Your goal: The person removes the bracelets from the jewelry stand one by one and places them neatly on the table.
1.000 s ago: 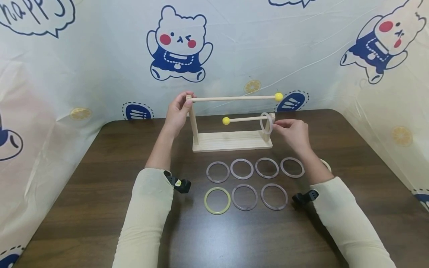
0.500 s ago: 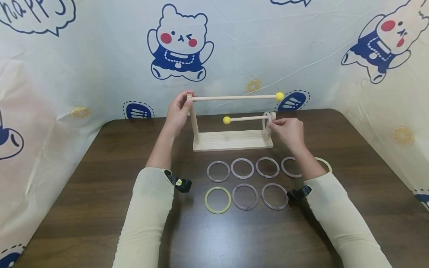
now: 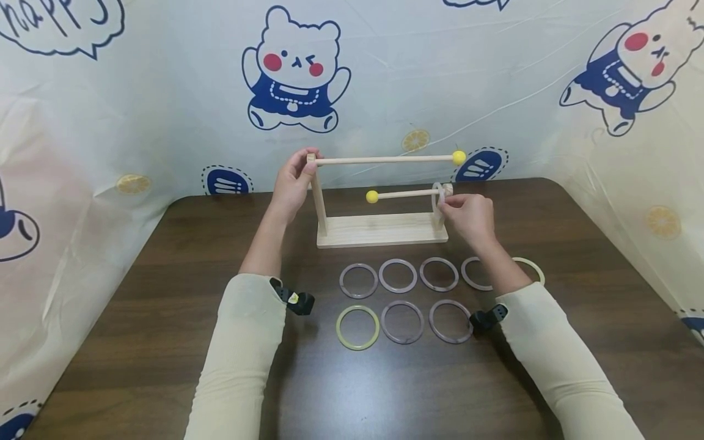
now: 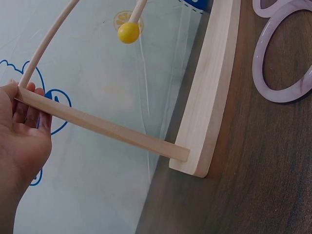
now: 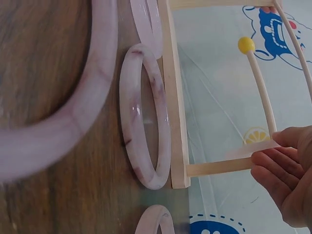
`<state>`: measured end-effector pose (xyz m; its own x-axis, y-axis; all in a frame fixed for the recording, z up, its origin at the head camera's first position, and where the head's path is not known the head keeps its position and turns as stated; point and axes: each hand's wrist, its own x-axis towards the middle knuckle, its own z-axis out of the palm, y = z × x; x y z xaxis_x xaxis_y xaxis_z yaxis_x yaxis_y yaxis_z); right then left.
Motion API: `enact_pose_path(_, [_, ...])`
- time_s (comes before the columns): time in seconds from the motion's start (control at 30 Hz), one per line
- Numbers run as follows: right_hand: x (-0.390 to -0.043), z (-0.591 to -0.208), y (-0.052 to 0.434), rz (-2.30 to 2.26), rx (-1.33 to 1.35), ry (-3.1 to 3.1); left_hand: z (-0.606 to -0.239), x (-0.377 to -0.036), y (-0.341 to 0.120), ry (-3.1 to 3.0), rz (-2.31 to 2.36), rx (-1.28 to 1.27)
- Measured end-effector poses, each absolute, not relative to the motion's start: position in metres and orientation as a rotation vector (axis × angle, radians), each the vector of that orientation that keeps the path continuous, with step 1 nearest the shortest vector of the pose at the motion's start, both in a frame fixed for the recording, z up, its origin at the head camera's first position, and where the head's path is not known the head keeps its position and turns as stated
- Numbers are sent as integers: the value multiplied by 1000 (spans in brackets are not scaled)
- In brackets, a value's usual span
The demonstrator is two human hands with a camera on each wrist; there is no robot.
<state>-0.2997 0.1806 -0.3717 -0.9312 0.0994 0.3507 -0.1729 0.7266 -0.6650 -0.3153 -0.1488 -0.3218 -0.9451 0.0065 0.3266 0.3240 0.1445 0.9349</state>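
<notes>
A wooden stand (image 3: pixel 379 232) has a tall left post, a short right post and two rods tipped with yellow balls. My left hand (image 3: pixel 299 172) grips the top of the tall post (image 4: pixel 97 126), where the upper rod (image 3: pixel 385 161) starts. My right hand (image 3: pixel 450 209) pinches a pale translucent ring (image 3: pixel 434 197) that hangs on the lower rod (image 3: pixel 404 194), right against the short post. In the right wrist view the fingers (image 5: pixel 280 168) hold that ring edge-on by the post (image 5: pixel 214 167).
Several purplish rings lie flat in two rows in front of the stand, among them one ring (image 3: pixel 398 275) in the middle. A yellow-green ring (image 3: pixel 357 327) lies front left, a cream ring (image 3: pixel 532 267) behind my right forearm. Printed plastic sheeting walls in the table.
My right hand has shifted slightly left and slid the ring along the lower rod up against the short post. The left hand has stayed on the tall post.
</notes>
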Motion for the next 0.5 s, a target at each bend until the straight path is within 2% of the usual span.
enact_pose_path(0.5, [-298,-368,176,972,68,-2546,-321,-315,-149,-2165,-1895,-316])
